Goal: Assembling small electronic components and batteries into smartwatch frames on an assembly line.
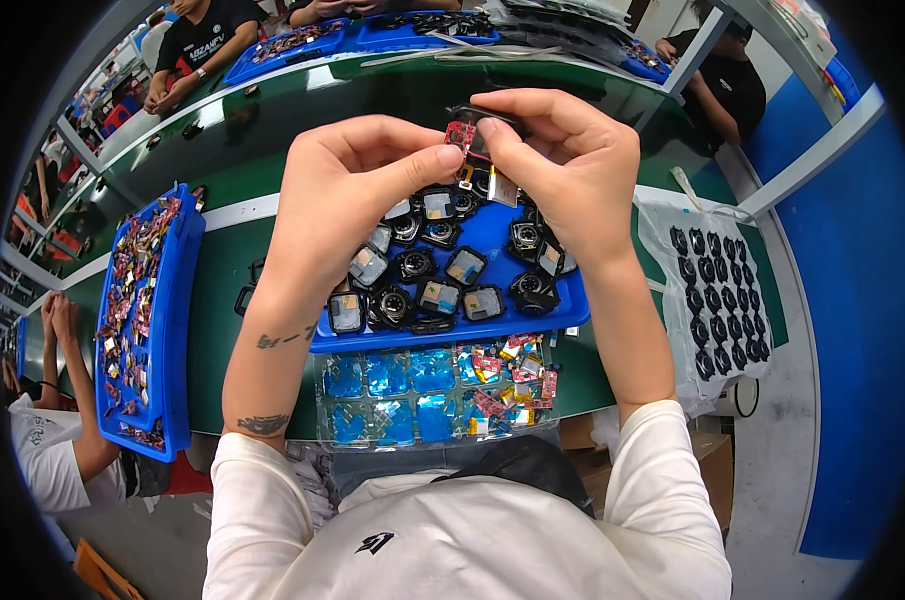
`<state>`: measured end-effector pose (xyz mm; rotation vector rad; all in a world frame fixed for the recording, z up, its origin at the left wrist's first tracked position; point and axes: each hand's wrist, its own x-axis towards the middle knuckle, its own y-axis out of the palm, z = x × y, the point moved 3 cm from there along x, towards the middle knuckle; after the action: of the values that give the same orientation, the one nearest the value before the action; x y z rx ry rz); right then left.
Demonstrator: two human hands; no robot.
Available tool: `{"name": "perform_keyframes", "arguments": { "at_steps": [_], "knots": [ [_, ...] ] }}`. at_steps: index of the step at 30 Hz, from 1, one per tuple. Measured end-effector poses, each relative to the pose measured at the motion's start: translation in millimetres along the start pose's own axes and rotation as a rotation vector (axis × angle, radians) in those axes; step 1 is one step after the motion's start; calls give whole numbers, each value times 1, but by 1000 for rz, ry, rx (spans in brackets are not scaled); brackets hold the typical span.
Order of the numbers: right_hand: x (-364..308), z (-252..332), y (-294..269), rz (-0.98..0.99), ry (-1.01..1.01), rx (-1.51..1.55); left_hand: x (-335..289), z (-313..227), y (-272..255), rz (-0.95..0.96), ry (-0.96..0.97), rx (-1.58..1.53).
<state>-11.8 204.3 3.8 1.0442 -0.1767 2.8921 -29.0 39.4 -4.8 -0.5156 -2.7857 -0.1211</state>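
- At the far side of the central blue tray (pixel 490 232), both hands are meeting over a black casing (pixel 469 113) and a small red board (pixel 460 134).
- Left hand (pixel 362 185): thumb and forefinger are pinching the red board against the casing's left side.
- Right hand (pixel 572 170): thumb and fingers are gripping the casing; a flat silver cell (pixel 503 190) is hanging below the thumb, over the tray.
- Step in hand: the fingers are apparently working the board at the casing; whether they are fitting or freeing it cannot be told.
- Next move: it is probably calling for a steady casing, light fingertip control and slack for the cell.
- Nearer the wearer than the tray, a clear compartment tray (pixel 319 405) is holding more red boards.
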Motion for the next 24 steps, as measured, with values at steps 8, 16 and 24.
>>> {"name": "perform_keyframes", "arguments": {
  "at_steps": [8,16,24],
  "knots": [
    [-2,2,0,60,-40,3,2,-1,-6,-70,52,67],
    [2,2,-5,142,-8,75,2,-4,-3,-57,78,151],
    [5,0,-9,201,94,141,4,-4,-5,1,152,152]
  ]
}}
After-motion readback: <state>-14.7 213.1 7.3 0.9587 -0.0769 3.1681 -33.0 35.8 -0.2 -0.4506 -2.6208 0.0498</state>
